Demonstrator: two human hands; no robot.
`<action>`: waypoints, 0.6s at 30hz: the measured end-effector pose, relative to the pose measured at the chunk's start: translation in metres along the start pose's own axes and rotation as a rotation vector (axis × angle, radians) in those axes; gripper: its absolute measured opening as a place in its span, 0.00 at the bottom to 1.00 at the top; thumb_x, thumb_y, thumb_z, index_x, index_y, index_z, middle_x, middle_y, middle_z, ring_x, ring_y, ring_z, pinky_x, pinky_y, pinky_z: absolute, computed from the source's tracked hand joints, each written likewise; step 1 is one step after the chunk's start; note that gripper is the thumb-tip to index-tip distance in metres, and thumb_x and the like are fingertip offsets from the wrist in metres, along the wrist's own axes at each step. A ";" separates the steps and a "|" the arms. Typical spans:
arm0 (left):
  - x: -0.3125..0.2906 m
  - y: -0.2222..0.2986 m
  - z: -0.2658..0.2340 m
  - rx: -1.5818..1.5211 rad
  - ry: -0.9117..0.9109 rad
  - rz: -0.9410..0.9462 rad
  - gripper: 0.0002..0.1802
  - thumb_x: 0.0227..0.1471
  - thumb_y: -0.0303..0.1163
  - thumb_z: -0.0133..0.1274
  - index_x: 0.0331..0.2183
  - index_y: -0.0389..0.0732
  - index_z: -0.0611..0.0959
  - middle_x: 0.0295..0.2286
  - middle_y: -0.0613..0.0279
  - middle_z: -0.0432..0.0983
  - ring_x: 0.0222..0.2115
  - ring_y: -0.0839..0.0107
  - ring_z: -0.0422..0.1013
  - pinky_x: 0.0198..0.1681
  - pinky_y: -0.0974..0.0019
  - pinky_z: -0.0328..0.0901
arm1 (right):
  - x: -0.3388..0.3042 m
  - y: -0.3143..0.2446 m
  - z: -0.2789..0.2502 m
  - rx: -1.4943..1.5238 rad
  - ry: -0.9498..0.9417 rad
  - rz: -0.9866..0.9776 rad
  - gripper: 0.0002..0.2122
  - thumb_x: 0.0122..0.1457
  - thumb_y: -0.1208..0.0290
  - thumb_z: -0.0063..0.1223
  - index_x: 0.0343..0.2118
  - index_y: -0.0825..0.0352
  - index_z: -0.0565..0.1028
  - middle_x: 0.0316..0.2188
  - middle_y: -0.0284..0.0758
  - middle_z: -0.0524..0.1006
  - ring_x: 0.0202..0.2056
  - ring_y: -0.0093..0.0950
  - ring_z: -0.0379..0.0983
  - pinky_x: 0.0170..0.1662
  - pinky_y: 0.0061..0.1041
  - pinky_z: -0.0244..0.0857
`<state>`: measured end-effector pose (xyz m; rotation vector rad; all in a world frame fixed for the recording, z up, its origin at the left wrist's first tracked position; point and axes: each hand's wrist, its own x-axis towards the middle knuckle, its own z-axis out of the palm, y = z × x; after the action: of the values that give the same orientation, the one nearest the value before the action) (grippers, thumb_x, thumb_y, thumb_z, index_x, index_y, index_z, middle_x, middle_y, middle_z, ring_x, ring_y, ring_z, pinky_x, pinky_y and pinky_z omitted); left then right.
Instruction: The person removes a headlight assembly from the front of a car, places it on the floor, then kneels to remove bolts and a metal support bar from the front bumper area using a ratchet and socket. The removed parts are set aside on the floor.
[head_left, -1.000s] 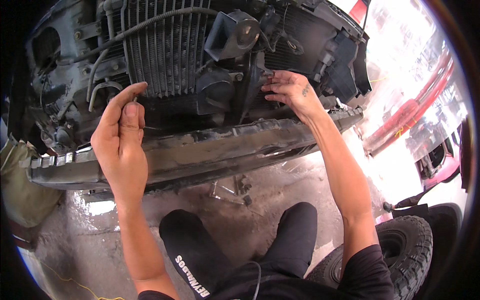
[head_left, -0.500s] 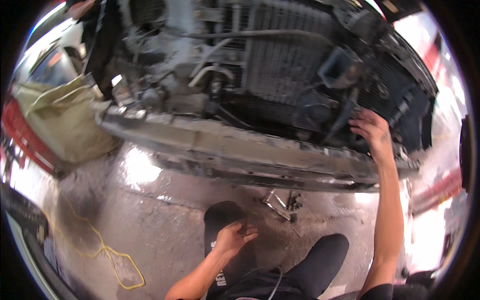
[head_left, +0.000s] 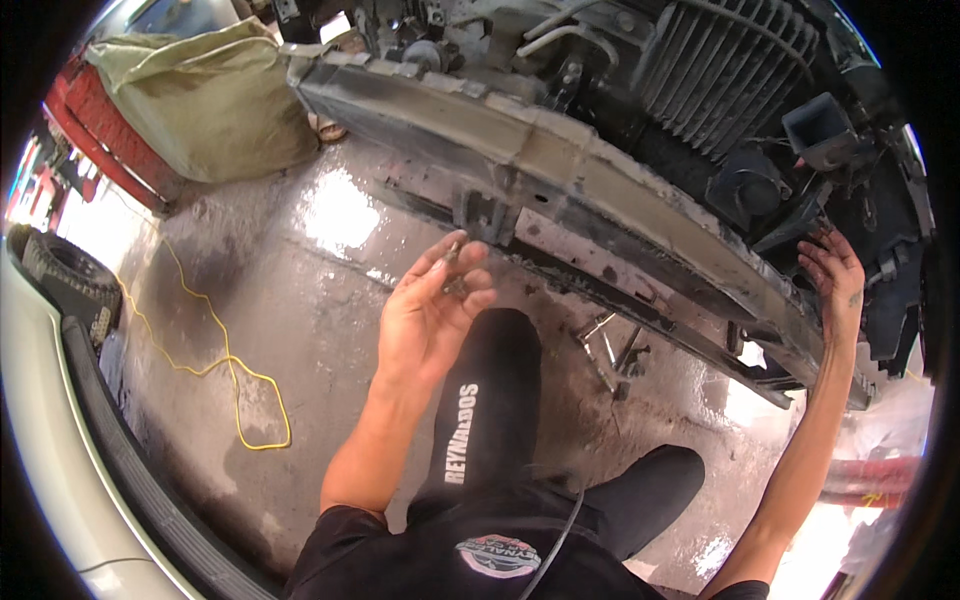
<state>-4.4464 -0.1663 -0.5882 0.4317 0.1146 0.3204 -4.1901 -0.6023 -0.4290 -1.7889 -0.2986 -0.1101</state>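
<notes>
My left hand (head_left: 425, 310) is raised over my knee, below the bumper beam. Between its thumb and fingertips is a small bolt-like metal piece (head_left: 454, 254), too small to name surely. My right hand (head_left: 835, 270) reaches into the front of a stripped-down car, its fingers bent in beside the flared end of a black horn-shaped part (head_left: 795, 228). What those fingers pinch is hidden. Above that part sits a square, open-mouthed black duct (head_left: 822, 130). The long, dirty bumper beam (head_left: 560, 160) runs across in front of me, under the finned radiator (head_left: 725, 70).
Metal hand tools (head_left: 605, 355) lie on the wet concrete floor beneath the beam. A yellow cord (head_left: 230, 360) loops across the floor at left. An olive cover (head_left: 210, 100) hangs over something red at the far left. A pale vehicle's edge (head_left: 50, 440) borders the lower left.
My view has swung left and down. The left hand has risen toward the beam, now showing the small metal piece in its fingertips. My right hand stays by the horn-shaped part.
</notes>
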 end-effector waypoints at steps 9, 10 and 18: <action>-0.016 -0.004 -0.004 -0.375 0.059 -0.092 0.27 0.60 0.31 0.38 0.57 0.25 0.65 0.58 0.37 0.60 0.64 0.42 0.50 0.68 0.40 0.46 | 0.003 -0.002 0.003 -0.089 -0.006 0.013 0.23 0.60 0.76 0.44 0.57 0.82 0.62 0.52 0.50 0.71 0.49 0.38 0.75 0.56 0.33 0.68; -0.018 -0.004 -0.007 -0.367 0.040 -0.078 0.27 0.58 0.30 0.39 0.57 0.25 0.65 0.59 0.37 0.59 0.64 0.42 0.49 0.68 0.40 0.45 | 0.005 0.000 0.004 -0.106 -0.013 -0.003 0.23 0.61 0.75 0.42 0.58 0.82 0.62 0.52 0.51 0.71 0.50 0.39 0.74 0.57 0.33 0.67; -0.020 -0.008 -0.013 -0.112 -0.079 0.002 0.31 0.49 0.20 0.46 0.56 0.24 0.66 0.60 0.37 0.58 0.65 0.43 0.48 0.68 0.42 0.46 | -0.002 -0.002 0.013 -0.162 0.019 -0.019 0.23 0.63 0.74 0.44 0.59 0.81 0.59 0.54 0.50 0.69 0.50 0.40 0.74 0.56 0.33 0.68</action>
<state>-4.4655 -0.1746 -0.6024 0.3327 0.0186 0.3096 -4.1935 -0.5895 -0.4304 -1.9446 -0.3000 -0.1687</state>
